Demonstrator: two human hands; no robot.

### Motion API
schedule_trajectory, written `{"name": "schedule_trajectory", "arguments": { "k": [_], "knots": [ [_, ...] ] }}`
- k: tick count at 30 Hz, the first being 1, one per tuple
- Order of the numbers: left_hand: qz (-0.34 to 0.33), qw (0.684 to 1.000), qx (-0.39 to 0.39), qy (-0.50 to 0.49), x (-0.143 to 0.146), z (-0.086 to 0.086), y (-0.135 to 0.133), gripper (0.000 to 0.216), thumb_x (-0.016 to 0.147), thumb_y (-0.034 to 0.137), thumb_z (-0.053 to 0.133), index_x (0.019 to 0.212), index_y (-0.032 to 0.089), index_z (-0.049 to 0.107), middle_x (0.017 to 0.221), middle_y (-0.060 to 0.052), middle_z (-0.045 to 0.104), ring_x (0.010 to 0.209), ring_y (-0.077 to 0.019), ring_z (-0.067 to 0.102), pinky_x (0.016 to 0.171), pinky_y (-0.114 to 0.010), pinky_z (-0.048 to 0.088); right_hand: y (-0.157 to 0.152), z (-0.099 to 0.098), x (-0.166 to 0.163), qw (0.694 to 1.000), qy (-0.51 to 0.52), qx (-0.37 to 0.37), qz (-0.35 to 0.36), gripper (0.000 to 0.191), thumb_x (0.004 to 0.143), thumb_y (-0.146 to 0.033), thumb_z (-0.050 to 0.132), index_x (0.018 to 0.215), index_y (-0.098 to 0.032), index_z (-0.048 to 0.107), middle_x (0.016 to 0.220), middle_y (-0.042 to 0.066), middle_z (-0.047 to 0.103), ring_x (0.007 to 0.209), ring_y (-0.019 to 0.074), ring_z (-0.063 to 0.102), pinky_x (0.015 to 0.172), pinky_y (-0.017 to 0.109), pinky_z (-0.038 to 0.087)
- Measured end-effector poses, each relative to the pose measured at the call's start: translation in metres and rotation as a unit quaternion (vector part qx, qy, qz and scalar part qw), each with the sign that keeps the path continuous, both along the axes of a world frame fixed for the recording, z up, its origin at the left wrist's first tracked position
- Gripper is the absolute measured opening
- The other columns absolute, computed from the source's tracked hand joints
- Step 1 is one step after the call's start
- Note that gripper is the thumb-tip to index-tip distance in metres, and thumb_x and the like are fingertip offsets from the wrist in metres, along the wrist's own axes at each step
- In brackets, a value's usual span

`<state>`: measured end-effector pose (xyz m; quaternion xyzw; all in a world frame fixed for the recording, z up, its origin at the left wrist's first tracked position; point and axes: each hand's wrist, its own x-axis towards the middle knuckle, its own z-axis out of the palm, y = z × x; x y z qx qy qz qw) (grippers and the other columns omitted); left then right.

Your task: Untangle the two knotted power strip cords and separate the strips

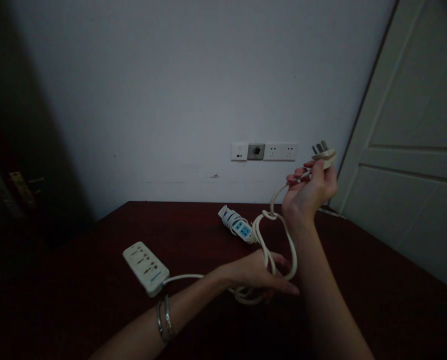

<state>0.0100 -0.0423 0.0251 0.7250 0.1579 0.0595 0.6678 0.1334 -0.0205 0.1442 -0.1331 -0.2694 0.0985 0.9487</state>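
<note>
1. Grey-white wall [170, 100] rises at the far side, and the panelled door [407, 200] stands to the right.
2. Dark red table [193, 220] spreads below my arms; I would let it bear the weight of the strip so that the cord does not drag.
3. My left hand [255, 270] is low, near the middle, with loops of cord lying between its stretched thumb and its fingers. I cannot tell how firmly it grips. I think a light, steady hold serves best, enough to stop the loops spreading.
4. My right hand [313, 187] is raised to the right and closed on the plug, fingers under the cord just behind it.
5. The white power strip [146, 267] lies on the table at the left, sockets up. Its cord [183, 276] runs right to my left hand, so pulling hard would probably slide the strip.
6. The loops [294, 255] hang between my hands, with one small turn crossing them near the top. I should ease that turn gently rather than yank it tight.
7. A smaller strip [242, 229], wrapped in its own cord, lies just beyond the loops; I ought to avoid snagging it.
8. The plug [324, 156] points its pins up and slightly left; gripping its body spares the cord.
</note>
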Motion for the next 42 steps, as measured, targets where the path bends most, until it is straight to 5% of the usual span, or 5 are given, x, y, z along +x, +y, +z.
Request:
{"name": "schedule_trajectory", "arguments": {
  "k": [6,15,21,30,42],
  "knots": [
    [-0.007,0.995,0.084,0.057,-0.003,0.011,-0.01,0.038,0.068,0.041,0.069,0.055,0.016,0.043,0.039,0.009,0.039,0.031,-0.0047,0.036,0.033,-0.018,0.028,-0.014,0.009,-0.016,0.99,-0.127,-0.053,0.008,0.017,0.075,-0.029,0.061,0.088,-0.02,0.056,0.071,-0.005,0.053,0.046,0.0036,0.046,0.039,0.015,0.042],
    [-0.276,0.944,0.087,0.159,-0.026,0.02,0.003,0.02,0.087,0.025,0.047,0.071,0.015,0.055,0.046,0.004,0.051,0.042,-0.0106,0.053,0.043,-0.021,0.043,-0.019,0.008,0.03,0.978,-0.106,-0.146,0.102,0.02,0.072,-0.021,0.068,0.09,-0.015,0.062,0.077,0.001,0.065,0.053,0.0052,0.056,0.051,0.017,0.052],
    [-0.11,0.947,0.256,0.157,-0.049,0.057,-0.004,0.006,0.082,0.015,0.047,0.082,0.016,0.053,0.048,0.006,0.049,0.045,-0.0083,0.049,0.044,-0.017,0.037,0.004,-0.011,0.05,0.991,0.008,-0.104,0.083,0.059,0.071,-0.006,0.064,0.124,-0.022,0.045,0.07,-0.002,0.066,0.068,0.01,0.065,0.065,0.023,0.055],
    [0.162,0.949,0.268,0.032,-0.057,0.075,-0.004,0.028,0.078,0.04,0.058,0.087,0.013,0.055,0.047,0.005,0.048,0.041,-0.0092,0.048,0.042,-0.02,0.035,0.023,-0.032,0.067,0.986,0.01,-0.168,-0.014,0.026,0.067,-0.029,0.071,0.086,-0.014,0.064,0.069,-0.002,0.06,0.056,0.0073,0.06,0.06,0.023,0.053],
    [0.133,0.972,0.19,-0.036,-0.071,0.076,0.011,0.023,0.083,0.03,0.05,0.098,0.014,0.046,0.052,0.006,0.048,0.044,-0.0083,0.048,0.046,-0.021,0.041,-0.001,-0.014,0.006,0.854,-0.136,-0.232,0.445,0.06,0.06,-0.062,0.068,0.104,-0.025,0.052,0.101,0.008,0.062,0.091,0.0256,0.063,0.075,0.047,0.05]
  ]
}}
